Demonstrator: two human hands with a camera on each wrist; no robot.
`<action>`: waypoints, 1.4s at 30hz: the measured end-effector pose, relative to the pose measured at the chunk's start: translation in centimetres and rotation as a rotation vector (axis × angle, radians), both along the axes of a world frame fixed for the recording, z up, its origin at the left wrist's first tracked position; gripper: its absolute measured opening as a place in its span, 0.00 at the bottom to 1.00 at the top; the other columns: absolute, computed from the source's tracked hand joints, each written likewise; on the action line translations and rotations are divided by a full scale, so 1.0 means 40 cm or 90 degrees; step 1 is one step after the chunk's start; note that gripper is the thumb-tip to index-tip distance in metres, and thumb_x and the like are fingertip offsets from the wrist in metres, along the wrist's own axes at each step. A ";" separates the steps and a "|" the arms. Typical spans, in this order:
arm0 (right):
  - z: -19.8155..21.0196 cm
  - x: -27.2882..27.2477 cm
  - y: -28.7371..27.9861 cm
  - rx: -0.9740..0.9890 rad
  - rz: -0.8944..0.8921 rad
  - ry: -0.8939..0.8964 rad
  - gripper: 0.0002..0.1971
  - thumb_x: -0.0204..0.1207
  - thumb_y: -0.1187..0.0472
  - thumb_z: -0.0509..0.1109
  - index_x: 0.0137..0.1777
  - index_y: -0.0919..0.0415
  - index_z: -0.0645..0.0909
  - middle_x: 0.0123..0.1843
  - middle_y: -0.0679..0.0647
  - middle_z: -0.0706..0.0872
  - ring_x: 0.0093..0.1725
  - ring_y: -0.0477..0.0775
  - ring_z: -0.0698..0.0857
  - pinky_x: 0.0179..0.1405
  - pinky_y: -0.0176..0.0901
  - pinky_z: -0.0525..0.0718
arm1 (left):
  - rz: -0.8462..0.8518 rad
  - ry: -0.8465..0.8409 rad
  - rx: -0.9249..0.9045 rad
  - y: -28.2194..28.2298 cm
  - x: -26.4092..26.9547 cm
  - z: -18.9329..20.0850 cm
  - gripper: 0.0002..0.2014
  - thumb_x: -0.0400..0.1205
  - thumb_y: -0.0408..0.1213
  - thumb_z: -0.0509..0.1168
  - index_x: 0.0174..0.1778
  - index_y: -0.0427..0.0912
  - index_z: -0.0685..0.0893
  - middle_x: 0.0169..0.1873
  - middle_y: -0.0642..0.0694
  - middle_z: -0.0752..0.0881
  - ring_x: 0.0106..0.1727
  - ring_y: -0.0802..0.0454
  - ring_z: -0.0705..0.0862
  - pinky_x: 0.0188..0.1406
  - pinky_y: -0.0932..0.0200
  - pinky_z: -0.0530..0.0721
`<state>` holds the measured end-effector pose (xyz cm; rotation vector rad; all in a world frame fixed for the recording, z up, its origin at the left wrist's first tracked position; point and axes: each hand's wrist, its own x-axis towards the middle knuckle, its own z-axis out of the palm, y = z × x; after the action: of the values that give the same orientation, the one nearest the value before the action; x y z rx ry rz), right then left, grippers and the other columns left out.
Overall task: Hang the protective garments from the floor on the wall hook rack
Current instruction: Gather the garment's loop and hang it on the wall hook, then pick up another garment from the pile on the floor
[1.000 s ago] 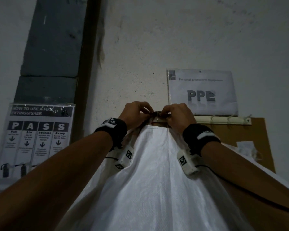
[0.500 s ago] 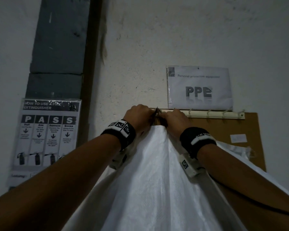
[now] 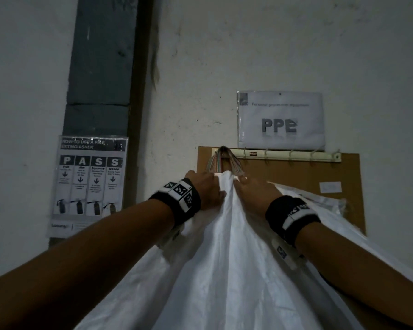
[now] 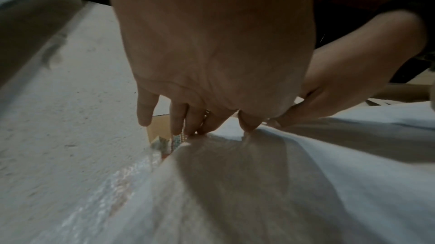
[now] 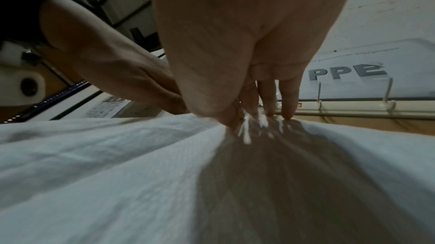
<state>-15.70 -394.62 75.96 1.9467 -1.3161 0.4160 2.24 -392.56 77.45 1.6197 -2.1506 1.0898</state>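
A white woven garment (image 3: 224,246) hangs from a striped loop (image 3: 224,160) that sits over the leftmost hook of the cream hook rack (image 3: 284,154). Just under the loop, my left hand (image 3: 208,186) and right hand (image 3: 253,190) pinch the garment's top edge from either side. The left wrist view has the left hand (image 4: 223,128) with thumb and fingers closing on the fabric edge beside the loop (image 4: 176,140). In the right wrist view the right hand (image 5: 235,121) gathers the cloth into ridges, close to the rack (image 5: 353,112). The cloth fans out toward me.
Several bare hooks (image 5: 318,99) stick out along the rack to the right. A cork board (image 3: 296,186) backs it, under a PPE sign (image 3: 280,120). A fire extinguisher poster (image 3: 91,182) and a dark pillar (image 3: 100,67) stand to the left. More pale sheeting (image 3: 320,201) lies behind my right wrist.
Both hands have dropped from the hook to the garment's top edge. The striped loop, hidden under the fingers before, now shows hanging over the leftmost hook.
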 end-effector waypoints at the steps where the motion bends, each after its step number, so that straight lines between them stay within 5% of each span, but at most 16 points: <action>1: -0.021 -0.003 0.014 0.012 -0.007 -0.004 0.29 0.84 0.59 0.59 0.85 0.59 0.61 0.84 0.59 0.66 0.79 0.64 0.72 0.71 0.59 0.80 | 0.014 -0.011 0.006 0.009 -0.003 -0.017 0.35 0.88 0.64 0.45 0.82 0.43 0.73 0.78 0.39 0.78 0.78 0.37 0.78 0.73 0.34 0.78; 3: -0.061 -0.010 0.040 0.050 -0.015 -0.014 0.31 0.85 0.56 0.58 0.87 0.56 0.57 0.88 0.58 0.59 0.84 0.63 0.64 0.74 0.60 0.76 | 0.042 -0.034 0.039 0.036 -0.008 -0.053 0.38 0.87 0.66 0.42 0.84 0.43 0.71 0.82 0.39 0.73 0.83 0.36 0.71 0.77 0.32 0.75; 5: -0.102 -0.011 0.077 0.069 -0.001 -0.011 0.26 0.85 0.54 0.59 0.83 0.55 0.65 0.84 0.57 0.65 0.81 0.62 0.68 0.69 0.57 0.79 | 0.037 -0.054 0.081 0.071 -0.009 -0.091 0.38 0.87 0.67 0.41 0.82 0.45 0.73 0.82 0.40 0.73 0.82 0.38 0.72 0.77 0.31 0.74; 7: -0.144 -0.013 0.126 0.043 0.043 -0.020 0.17 0.84 0.52 0.60 0.69 0.54 0.76 0.71 0.55 0.77 0.71 0.61 0.77 0.55 0.53 0.82 | 0.029 -0.074 0.122 0.111 -0.001 -0.127 0.35 0.87 0.67 0.41 0.76 0.48 0.79 0.75 0.42 0.79 0.76 0.40 0.78 0.72 0.33 0.78; 11: -0.245 -0.012 0.256 0.077 0.109 -0.084 0.08 0.83 0.48 0.61 0.50 0.51 0.75 0.52 0.48 0.84 0.56 0.56 0.83 0.39 0.45 0.70 | -0.048 -0.075 0.163 0.236 0.038 -0.232 0.30 0.85 0.67 0.45 0.64 0.55 0.86 0.59 0.52 0.86 0.56 0.47 0.88 0.55 0.44 0.90; 21: -0.527 0.061 0.550 0.173 0.188 -0.157 0.13 0.83 0.45 0.61 0.62 0.48 0.77 0.53 0.47 0.85 0.57 0.54 0.83 0.48 0.49 0.85 | -0.026 0.050 0.257 0.590 0.138 -0.549 0.24 0.86 0.61 0.58 0.76 0.57 0.77 0.76 0.54 0.79 0.69 0.47 0.83 0.58 0.44 0.88; 24: -0.687 0.129 0.683 0.238 0.214 -0.151 0.14 0.83 0.45 0.62 0.63 0.48 0.78 0.57 0.47 0.85 0.58 0.55 0.83 0.51 0.50 0.85 | 0.015 0.110 0.326 0.754 0.197 -0.703 0.25 0.86 0.60 0.60 0.77 0.55 0.77 0.78 0.52 0.77 0.71 0.46 0.83 0.60 0.42 0.88; 25: -0.826 0.207 0.848 0.320 0.233 -0.133 0.15 0.82 0.45 0.63 0.64 0.47 0.79 0.58 0.47 0.85 0.59 0.55 0.83 0.52 0.51 0.85 | 0.091 0.138 0.377 0.970 0.251 -0.838 0.25 0.86 0.59 0.61 0.77 0.54 0.77 0.77 0.51 0.78 0.71 0.45 0.82 0.60 0.42 0.88; 27: -0.927 0.255 0.965 0.395 0.278 -0.141 0.15 0.82 0.46 0.64 0.66 0.47 0.80 0.59 0.47 0.85 0.61 0.56 0.82 0.55 0.51 0.85 | 0.114 0.179 0.402 1.106 0.300 -0.949 0.24 0.86 0.59 0.61 0.76 0.53 0.78 0.75 0.49 0.79 0.71 0.43 0.82 0.60 0.41 0.88; 33: -1.078 0.298 1.011 0.458 0.290 -0.186 0.16 0.79 0.49 0.69 0.63 0.53 0.85 0.56 0.54 0.89 0.59 0.59 0.87 0.56 0.53 0.86 | 0.160 0.234 0.437 1.187 0.351 -1.073 0.23 0.86 0.57 0.61 0.74 0.50 0.78 0.71 0.45 0.80 0.69 0.39 0.83 0.56 0.39 0.89; 42: -1.518 0.579 1.704 0.760 0.487 0.093 0.12 0.78 0.50 0.69 0.58 0.50 0.85 0.56 0.53 0.90 0.57 0.59 0.89 0.53 0.50 0.88 | 0.485 0.612 0.642 2.086 0.427 -1.601 0.24 0.88 0.54 0.62 0.79 0.49 0.77 0.76 0.40 0.77 0.74 0.36 0.80 0.70 0.40 0.82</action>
<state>7.46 -326.45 15.25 3.3873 -0.6508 -0.2778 19.31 -309.10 13.42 2.6461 -1.3745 -0.8373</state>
